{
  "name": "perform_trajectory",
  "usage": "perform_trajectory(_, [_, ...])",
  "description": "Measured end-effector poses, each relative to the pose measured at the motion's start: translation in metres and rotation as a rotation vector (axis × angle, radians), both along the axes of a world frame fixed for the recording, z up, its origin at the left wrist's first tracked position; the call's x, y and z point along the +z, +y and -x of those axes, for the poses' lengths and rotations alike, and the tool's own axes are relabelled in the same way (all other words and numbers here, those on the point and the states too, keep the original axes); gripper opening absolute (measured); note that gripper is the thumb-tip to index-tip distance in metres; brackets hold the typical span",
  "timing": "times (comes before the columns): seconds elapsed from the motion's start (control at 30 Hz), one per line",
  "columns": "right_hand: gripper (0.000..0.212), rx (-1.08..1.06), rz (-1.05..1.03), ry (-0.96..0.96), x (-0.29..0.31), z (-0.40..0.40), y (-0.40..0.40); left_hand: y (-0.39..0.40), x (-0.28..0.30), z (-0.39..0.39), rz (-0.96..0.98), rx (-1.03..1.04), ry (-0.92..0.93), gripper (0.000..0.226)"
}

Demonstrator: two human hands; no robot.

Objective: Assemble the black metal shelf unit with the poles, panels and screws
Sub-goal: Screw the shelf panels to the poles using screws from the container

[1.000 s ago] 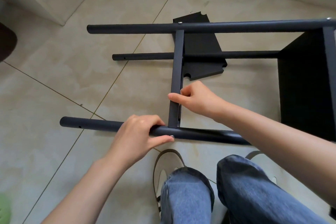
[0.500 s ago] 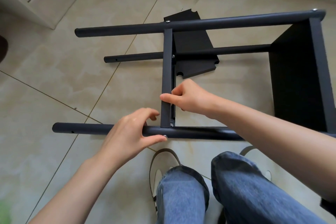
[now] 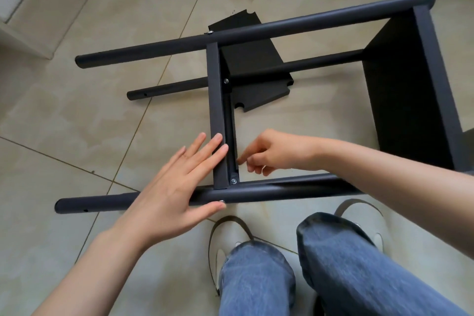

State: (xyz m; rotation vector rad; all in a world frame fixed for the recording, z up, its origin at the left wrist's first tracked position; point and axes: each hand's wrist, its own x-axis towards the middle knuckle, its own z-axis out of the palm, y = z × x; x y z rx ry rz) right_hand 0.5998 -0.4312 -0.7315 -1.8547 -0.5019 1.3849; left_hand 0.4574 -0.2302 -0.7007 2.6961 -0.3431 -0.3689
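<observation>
The black metal shelf unit lies on its side on the tiled floor. Its near pole (image 3: 282,191) runs left to right, a far pole (image 3: 256,31) and a lower pole (image 3: 169,90) lie beyond. A middle panel (image 3: 218,110) stands edge-up between the poles, fixed with silver screws (image 3: 233,181). An end panel (image 3: 400,90) closes the right side. My left hand (image 3: 177,187) lies flat and open over the near pole, fingertips on the middle panel's edge. My right hand (image 3: 272,152) has curled fingers beside the panel's inner lip; I cannot tell whether it holds anything.
A loose black panel (image 3: 259,77) with notched corners lies on the floor under the frame. My knees in blue jeans (image 3: 333,264) and a light shoe (image 3: 223,244) sit just in front of the near pole. A white wall base (image 3: 23,7) is at the upper left.
My left hand let go of the near pole and spread flat against pole and panel. My right hand released the panel's top edge and dropped to its inner side. The view has swung, tilting the frame.
</observation>
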Motion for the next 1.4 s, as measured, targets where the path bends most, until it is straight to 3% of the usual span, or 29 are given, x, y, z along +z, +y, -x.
perform_trajectory(0.23, [0.004,-0.101,-0.109,0.091,-0.008,-0.003,-0.005,-0.007,-0.009,0.006,-0.073,-0.021,-0.102,0.081])
perform_trajectory(0.43, [0.005,-0.138,-0.111,0.183,-0.012,-0.006,-0.008,-0.002,-0.004,-0.001,-0.070,-0.092,-0.131,0.081])
perform_trajectory(0.73, [0.011,-0.174,-0.142,0.315,-0.016,-0.004,-0.008,0.013,-0.001,-0.048,-0.196,-0.370,-0.139,0.094])
perform_trajectory(1.4, [0.011,-0.151,-0.219,0.389,-0.021,0.002,0.016,0.013,-0.011,-0.050,-0.086,-0.348,-0.145,0.081])
